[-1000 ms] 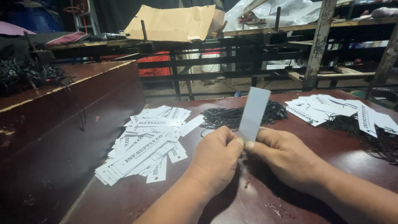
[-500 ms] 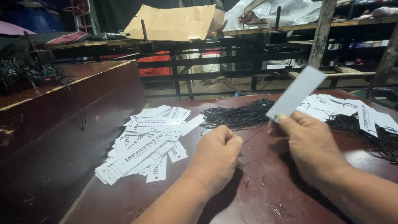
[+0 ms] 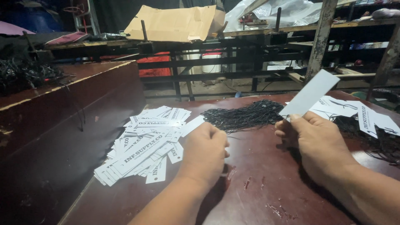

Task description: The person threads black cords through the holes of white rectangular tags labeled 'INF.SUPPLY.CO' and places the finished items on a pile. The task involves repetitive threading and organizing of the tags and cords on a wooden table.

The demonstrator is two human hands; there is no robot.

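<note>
I have my right hand (image 3: 318, 139) pinched shut on a blank white tag (image 3: 310, 93), thumb on its lower corner, the tag raised and tilting away up to the right. My left hand (image 3: 206, 148) is curled closed just across from it, knuckles up; I cannot tell whether it holds a thread, though it looks clenched on something fine. Just beyond the left hand lies a bundle of black strings (image 3: 246, 116), and out to its left a heap of printed white tags (image 3: 143, 143) on the dark red table (image 3: 258, 196). More strung tags (image 3: 366, 118) lie past my right hand. I judge this the stringing step: the tag is lifted, and the next move calls for bringing both hands together precisely.
</note>
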